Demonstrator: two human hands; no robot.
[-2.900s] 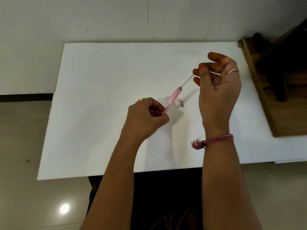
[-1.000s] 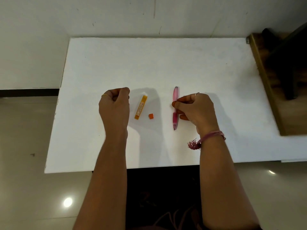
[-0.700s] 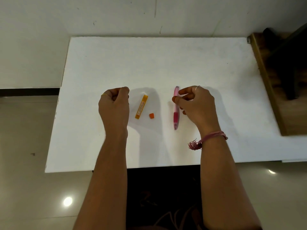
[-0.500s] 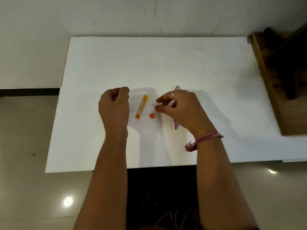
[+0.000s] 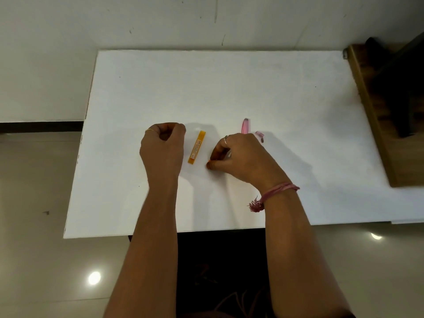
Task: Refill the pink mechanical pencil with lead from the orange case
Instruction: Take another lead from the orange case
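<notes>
1. Two hands low over a white table [image 5: 229, 88], forearms reaching in from the near edge

2. Left hand [image 5: 163, 150] curled into a loose fist, knuckles up, a thin gold ring [image 5: 150, 130] on one finger; nothing visible inside the fist, resting on or just above the tabletop

3. Just right of that fist, orange case [image 5: 196, 148] lying flat on the table, long axis running away from the near edge with a slight tilt, printed label facing up; touched by neither hand

4. Right hand [image 5: 241, 157] lying between the case and the pencil, thumb and forefinger pinched together at the tabletop; a speck of orange [image 5: 209, 160] showing at the fingertips, too small to identify, so cannot tell whether anything is gripped; silver ring [image 5: 226, 139] on one finger, pink thread bracelet [image 5: 275, 191] with a tassel at the wrist

5. Pink mechanical pencil [image 5: 245, 126] flat on the table behind the right hand, only its far end showing above the knuckles, the rest hidden

6. Small pink cap [image 5: 260, 135] lying loose just right of the pencil, apart from it

7. Wooden furniture [image 5: 376, 125] along the table's right edge, dark object upon it
</notes>
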